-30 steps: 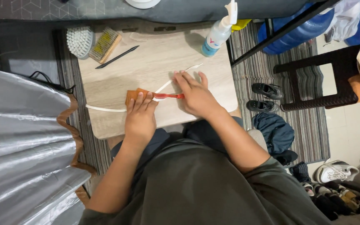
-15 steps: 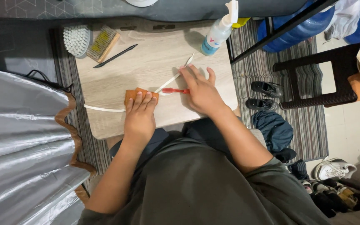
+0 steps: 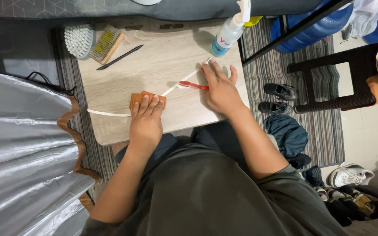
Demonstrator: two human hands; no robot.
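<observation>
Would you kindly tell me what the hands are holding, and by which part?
The right hand holds a red toothbrush by its handle end; the left hand presses an orange cloth flat.

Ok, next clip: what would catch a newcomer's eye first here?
Probably the two hands on the small wooden table: the left hand presses an orange cloth onto a long white lace, while the right hand holds a red toothbrush against the lace. Next come the spray bottle at the table's far right corner and the two scrubbing brushes at its far left.
</observation>
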